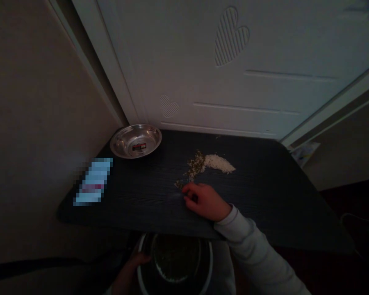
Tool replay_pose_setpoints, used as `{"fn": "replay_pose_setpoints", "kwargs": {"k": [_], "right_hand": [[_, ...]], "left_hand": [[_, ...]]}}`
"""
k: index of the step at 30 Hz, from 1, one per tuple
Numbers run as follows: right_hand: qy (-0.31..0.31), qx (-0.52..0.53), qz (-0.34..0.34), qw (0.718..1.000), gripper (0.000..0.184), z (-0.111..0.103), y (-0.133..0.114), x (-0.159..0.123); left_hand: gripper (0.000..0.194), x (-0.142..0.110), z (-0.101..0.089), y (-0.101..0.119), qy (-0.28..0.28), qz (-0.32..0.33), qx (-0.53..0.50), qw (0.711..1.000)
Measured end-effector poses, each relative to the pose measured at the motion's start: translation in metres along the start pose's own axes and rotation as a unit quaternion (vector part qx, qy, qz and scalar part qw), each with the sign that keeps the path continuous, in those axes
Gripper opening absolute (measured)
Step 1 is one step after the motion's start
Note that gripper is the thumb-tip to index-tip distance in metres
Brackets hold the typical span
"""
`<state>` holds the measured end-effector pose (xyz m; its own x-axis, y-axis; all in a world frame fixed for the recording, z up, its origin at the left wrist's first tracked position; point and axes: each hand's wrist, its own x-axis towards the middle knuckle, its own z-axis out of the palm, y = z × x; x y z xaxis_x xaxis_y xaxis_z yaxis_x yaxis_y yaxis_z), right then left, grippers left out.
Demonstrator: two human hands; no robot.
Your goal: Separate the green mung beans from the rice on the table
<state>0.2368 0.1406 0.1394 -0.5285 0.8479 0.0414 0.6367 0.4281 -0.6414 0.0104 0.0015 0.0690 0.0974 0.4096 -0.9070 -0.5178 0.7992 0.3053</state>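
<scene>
My right hand (204, 200) is low over the dark table, its fingers curled inward. Its fingertips touch or nearly touch a small patch of greenish grains (178, 184); whether any are pinched between them I cannot make out. Just beyond lies a heap of mixed green and pale grains (197, 163), which runs into a pile of white, rice-like grains (219, 162) on its right. Below the table's front edge, my left hand (135, 264) grips the left rim of a round bowl (211, 262) with a pale rim. The bowl's inside is dark, and its contents are unclear.
A shiny metal basin (152, 141) with a dark label inside stands at the table's back left. Near the left edge lies a bright, blurred-out phone-like object (94, 180). A white panel with heart patterns (230, 37) rises behind the dark table (273, 196).
</scene>
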Motion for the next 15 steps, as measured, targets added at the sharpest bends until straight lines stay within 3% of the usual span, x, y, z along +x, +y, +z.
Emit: {"fn": "replay_pose_setpoints", "kwargs": {"k": [3,8,15], "right_hand": [[-0.002,-0.002,-0.007,1.0,0.016,0.0,0.0,0.0],[-0.006,-0.005,-0.01,1.0,0.015,0.0,0.0,0.0],[-0.015,-0.007,-0.023,1.0,0.013,0.001,-0.003,-0.001]], "left_hand": [[0.015,-0.005,0.008,0.001,0.014,0.019,0.056,0.998],[0.009,-0.011,0.013,0.003,0.022,0.029,0.039,0.999],[0.005,-0.006,0.006,0.0,0.022,0.022,0.034,0.999]]}}
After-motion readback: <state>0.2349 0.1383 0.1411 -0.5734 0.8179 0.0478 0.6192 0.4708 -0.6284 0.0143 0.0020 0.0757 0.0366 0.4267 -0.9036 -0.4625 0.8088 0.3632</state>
